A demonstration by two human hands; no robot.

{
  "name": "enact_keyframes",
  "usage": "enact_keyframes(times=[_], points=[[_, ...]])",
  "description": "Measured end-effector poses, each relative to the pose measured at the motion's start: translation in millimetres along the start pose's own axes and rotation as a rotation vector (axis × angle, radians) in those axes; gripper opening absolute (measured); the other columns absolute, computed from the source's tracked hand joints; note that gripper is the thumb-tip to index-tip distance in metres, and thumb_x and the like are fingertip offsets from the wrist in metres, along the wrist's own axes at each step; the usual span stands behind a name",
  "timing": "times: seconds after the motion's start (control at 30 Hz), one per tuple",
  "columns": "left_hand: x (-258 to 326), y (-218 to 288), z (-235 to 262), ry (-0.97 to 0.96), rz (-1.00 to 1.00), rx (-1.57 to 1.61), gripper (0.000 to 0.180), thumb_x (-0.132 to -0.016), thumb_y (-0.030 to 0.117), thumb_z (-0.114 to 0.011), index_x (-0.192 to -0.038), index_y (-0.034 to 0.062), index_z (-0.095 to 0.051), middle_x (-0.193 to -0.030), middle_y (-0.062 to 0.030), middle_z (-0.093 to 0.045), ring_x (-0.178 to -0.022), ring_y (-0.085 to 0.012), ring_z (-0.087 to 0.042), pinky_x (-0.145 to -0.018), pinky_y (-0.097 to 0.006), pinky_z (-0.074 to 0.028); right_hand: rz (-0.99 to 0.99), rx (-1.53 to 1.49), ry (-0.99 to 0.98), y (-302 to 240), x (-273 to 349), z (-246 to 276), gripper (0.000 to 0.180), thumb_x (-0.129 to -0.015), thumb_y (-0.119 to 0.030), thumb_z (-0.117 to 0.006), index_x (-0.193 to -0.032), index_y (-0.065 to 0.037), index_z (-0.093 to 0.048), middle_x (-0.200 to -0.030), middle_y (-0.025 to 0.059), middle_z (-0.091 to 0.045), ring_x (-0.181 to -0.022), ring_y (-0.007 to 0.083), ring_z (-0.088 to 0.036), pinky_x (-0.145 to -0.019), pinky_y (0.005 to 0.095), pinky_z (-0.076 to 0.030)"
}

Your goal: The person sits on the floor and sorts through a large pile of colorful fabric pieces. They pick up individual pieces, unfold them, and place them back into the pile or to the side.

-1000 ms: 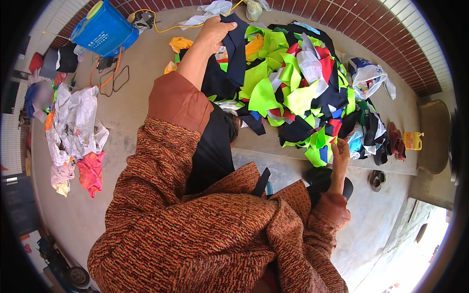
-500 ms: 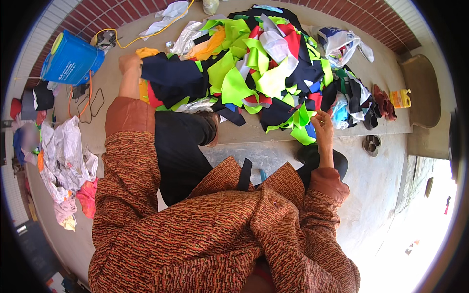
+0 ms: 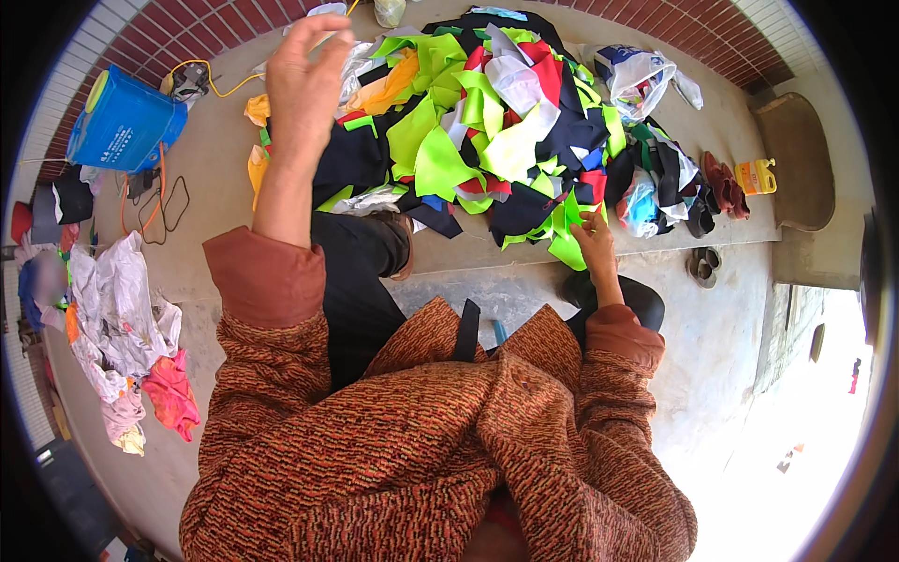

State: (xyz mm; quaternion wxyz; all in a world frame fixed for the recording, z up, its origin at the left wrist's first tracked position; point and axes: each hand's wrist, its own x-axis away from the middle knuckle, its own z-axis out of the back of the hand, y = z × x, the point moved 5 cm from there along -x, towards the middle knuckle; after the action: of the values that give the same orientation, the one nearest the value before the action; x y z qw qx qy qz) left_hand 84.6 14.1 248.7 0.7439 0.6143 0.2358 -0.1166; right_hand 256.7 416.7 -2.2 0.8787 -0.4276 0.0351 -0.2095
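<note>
My left grip (image 3: 328, 42) hangs empty, fingers parted, by the left side of fabric scraps (image 3: 445, 164) heaped on a concrete ledge (image 3: 220, 211), my right grip (image 3: 588, 225) at a lime-green strip (image 3: 565, 239), its hold unclear.

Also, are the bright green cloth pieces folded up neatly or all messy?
Messy: the bright green cloth pieces lie loose at different angles, some curled, mixed with dark scraps and red scraps.

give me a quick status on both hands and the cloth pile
Left hand raised, open, no cloth seen in it. Right hand at lime cloth, grip unclear. Cloth pile heaped, mixed colours; plastic bag beside it, right.
</note>
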Motion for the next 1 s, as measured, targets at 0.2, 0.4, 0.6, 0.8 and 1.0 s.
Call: enact_keyframes(times=[0.2, 0.4, 0.6, 0.8, 1.0], points=[[26, 0, -44, -0.194, 0.265, 0.389, 0.013, -0.085, 0.009, -0.059, -0.096, 0.0026, -0.061, -0.106, -0.0092, -0.061, -0.099, -0.0145, -0.056, -0.091, -0.027, -0.041, -0.027, -0.054, -0.120, 5, -13, -41, 0.038, -0.073, -0.024, -0.069, -0.102, -0.001, -0.059, -0.083, 0.0086, -0.060, -0.072, 0.0168, -0.057, -0.068, 0.0290, -0.047], [24, 8, -50, -0.166, 0.249, 0.474, 0.012, -0.085, 0.006, -0.057, -0.095, 0.0014, -0.060, -0.103, -0.0104, -0.062, -0.097, -0.0165, -0.058, -0.092, -0.028, -0.041, 0.016, -0.035, -0.185, -18, -31, -104, 0.039, -0.072, -0.024, -0.067, -0.103, 0.000, -0.061, -0.088, 0.0115, -0.062, -0.079, 0.0197, -0.060, -0.073, 0.0302, -0.048], [18, 20, -42, -0.142, 0.255, 0.510, 0.014, -0.085, 0.008, -0.056, -0.097, 0.0004, -0.059, -0.105, -0.0123, -0.061, -0.098, -0.0181, -0.059, -0.090, -0.029, -0.042, 0.014, -0.100, -0.270, -33, -37, -174, 0.046, -0.072, -0.021, -0.067, -0.110, 0.002, -0.056, -0.099, 0.0201, -0.059, -0.089, 0.0281, -0.060, -0.076, 0.0330, -0.048], [16, 18, -34, -0.116, 0.252, 0.484, 0.015, -0.088, 0.010, -0.053, -0.099, 0.0012, -0.058, -0.106, -0.0134, -0.062, -0.097, -0.0193, -0.060, -0.083, -0.027, -0.044, 0.294, 0.182, 0.217, -105, -46, -171, 0.086, -0.061, -0.016, -0.077, -0.133, -0.005, -0.031, -0.121, 0.0187, -0.040, -0.104, 0.0339, -0.047, -0.086, 0.0402, -0.042], [18, 20, -39, -0.161, 0.289, 0.558, 0.013, -0.088, 0.009, -0.054, -0.098, 0.0007, -0.058, -0.105, -0.0134, -0.062, -0.098, -0.0194, -0.059, -0.088, -0.031, -0.044, 0.079, 0.604, 0.082, -98, -93, -178, 0.075, -0.060, -0.019, -0.077, -0.127, -0.023, -0.043, -0.128, 0.0145, -0.039, -0.111, 0.0353, -0.045, -0.084, 0.0464, -0.041]])
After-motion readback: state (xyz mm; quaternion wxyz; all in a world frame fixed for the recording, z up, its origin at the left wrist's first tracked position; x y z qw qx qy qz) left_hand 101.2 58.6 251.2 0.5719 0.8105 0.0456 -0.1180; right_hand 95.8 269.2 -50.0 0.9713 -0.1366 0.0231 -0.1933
